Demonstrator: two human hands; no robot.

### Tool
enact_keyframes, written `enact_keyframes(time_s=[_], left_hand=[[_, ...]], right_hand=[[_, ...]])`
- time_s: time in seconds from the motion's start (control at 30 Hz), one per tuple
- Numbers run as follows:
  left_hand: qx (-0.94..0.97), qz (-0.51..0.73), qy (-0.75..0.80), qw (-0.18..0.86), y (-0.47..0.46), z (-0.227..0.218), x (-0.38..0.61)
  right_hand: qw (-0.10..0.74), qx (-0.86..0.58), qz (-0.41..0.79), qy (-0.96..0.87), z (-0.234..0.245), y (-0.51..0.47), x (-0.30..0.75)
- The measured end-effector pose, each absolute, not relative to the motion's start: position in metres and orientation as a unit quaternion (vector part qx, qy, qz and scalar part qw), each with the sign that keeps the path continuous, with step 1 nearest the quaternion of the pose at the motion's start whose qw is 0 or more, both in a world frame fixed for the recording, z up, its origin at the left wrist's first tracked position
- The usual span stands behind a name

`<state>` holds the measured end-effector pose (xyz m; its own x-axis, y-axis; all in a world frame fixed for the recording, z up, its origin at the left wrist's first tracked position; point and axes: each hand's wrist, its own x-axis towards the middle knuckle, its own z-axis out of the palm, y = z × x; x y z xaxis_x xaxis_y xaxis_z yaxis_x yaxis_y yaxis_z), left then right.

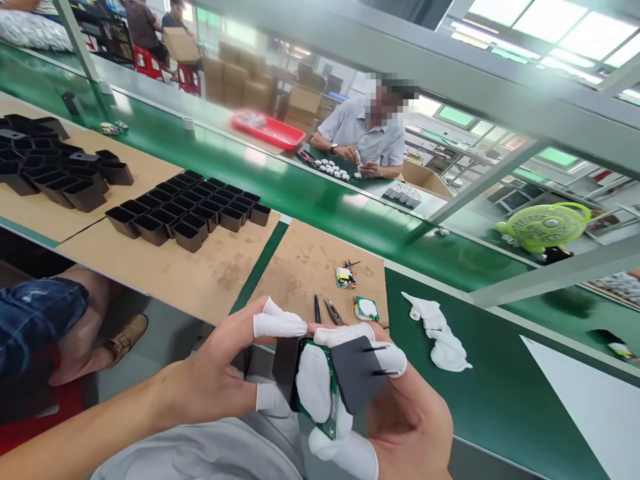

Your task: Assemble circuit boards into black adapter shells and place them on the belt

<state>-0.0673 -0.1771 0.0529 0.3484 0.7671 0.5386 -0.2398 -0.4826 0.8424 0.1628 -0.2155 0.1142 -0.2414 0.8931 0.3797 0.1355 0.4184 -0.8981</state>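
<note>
Between its thumb and fingers, my left hand [215, 367] grips a black plastic housing [285, 368]. My right hand [400, 420] holds a black end cover [354, 377] with two dark prongs sticking out. A green circuit board [330, 428] bearing a lump of white paste [314, 383] sits between the housing and the cover, its left edge at the housing's mouth. How far it reaches inside is hidden. White finger cots cover several of my fingertips. Just beyond my hands lie pliers [333, 312], black tweezers [317, 308] and another paste-topped board [367, 308].
Rows of black housings [185, 207] stand on cardboard to the left, with more [50, 160] further off. A small board [345, 277] lies ahead and crumpled white material [443, 333] lies to the right. Across the green belt [300, 200], a person [370, 133] handles small white parts.
</note>
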Motion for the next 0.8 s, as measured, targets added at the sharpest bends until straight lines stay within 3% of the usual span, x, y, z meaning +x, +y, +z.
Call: enact_keyframes(time_s=[0.8], left_hand=[[0.634,0.530,0.230,0.515,-0.200,0.028,-0.072]], right_hand=[[0.421,-0.424,0.314,-0.738,0.113,-0.232,0.158]])
